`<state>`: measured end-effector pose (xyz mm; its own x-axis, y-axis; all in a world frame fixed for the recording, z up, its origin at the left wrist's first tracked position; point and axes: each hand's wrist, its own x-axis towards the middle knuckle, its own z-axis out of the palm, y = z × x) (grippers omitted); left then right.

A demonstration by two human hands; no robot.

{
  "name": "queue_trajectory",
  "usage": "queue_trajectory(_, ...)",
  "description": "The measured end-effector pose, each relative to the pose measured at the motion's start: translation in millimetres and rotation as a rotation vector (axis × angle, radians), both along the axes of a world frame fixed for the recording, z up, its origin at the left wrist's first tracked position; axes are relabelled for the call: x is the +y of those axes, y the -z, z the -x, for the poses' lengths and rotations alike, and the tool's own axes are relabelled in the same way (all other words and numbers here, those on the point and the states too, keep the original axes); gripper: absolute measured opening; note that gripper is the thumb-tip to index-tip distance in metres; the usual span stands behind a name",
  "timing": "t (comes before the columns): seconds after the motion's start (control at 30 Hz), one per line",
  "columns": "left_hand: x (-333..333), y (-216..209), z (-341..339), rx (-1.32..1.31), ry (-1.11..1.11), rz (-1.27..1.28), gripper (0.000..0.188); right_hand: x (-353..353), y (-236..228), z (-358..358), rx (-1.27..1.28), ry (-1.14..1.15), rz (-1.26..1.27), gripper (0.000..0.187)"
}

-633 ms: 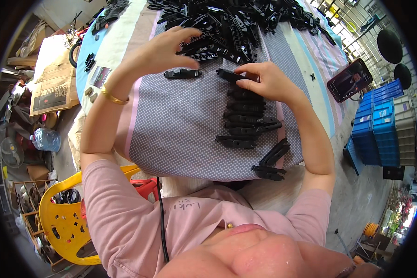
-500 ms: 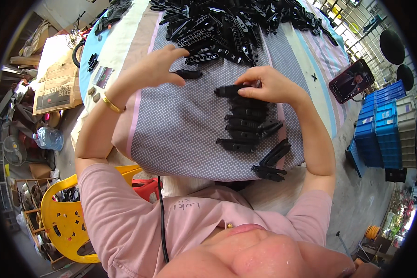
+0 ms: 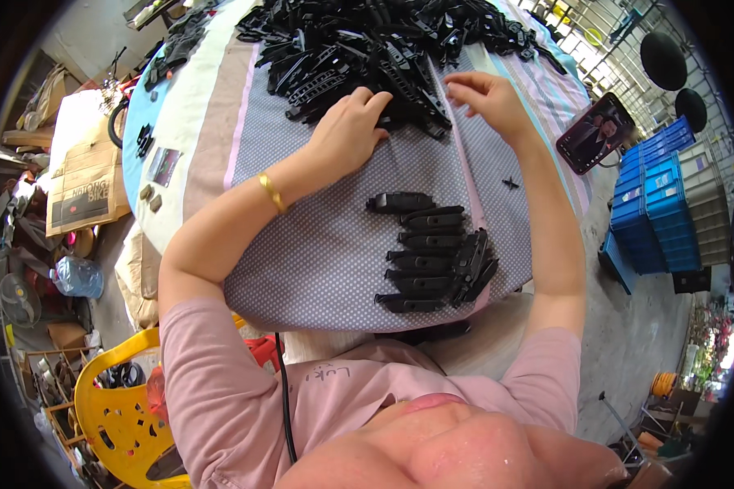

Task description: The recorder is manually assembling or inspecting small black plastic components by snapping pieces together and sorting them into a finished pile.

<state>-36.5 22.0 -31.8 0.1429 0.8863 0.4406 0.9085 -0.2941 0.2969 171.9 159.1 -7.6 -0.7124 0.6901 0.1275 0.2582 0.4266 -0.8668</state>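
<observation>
My left hand [image 3: 349, 130] reaches to the near edge of a large heap of black plastic pieces [image 3: 400, 69], thumb and fingers apart. Nothing shows in its grasp, though the palm side is hidden. To the right of the heap, my right hand [image 3: 493, 104] hovers above the cloth with loosely bent fingers and holds nothing visible. Nearer to me, several long, narrow black plastic pieces [image 3: 428, 261] lie side by side in a column. At its far end one piece [image 3: 400, 202] sticks out leftward. A few more pieces [image 3: 471, 265] lean slantwise along the column's right side.
A patterned cloth [image 3: 302, 244] covers the table. A phone [image 3: 595, 133] stands at the right edge, and a small dark cross-shaped part [image 3: 510, 182] lies nearby. Blue crates [image 3: 652, 204] are stacked beyond. Left are a cardboard box [image 3: 90, 175] and a yellow chair [image 3: 110, 407].
My right hand has let go of the column's far piece and moved away from me. My left hand has moved right to the heap. The loose pieces now lie against the column.
</observation>
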Motion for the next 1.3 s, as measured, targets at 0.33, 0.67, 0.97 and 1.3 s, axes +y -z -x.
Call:
queue_trajectory(0.33,-3,13,-8,0.085,0.045,-0.147,0.023,120,23,87,-0.158,0.443,-0.901,0.034)
queue_trajectory(0.67,-5,14,-7,0.008,0.199,-0.156,0.025,105,7,80,-0.519,0.341,-0.672,0.042)
queue_trajectory(0.97,-5,10,-3,-0.34,0.084,-0.026,0.022,17,6,10,0.026,0.222,-0.04,0.035)
queue_trajectory(1.3,1,15,-1,-0.667,0.027,0.173,0.028,-41,-4,6,0.38,-0.018,0.312,0.034)
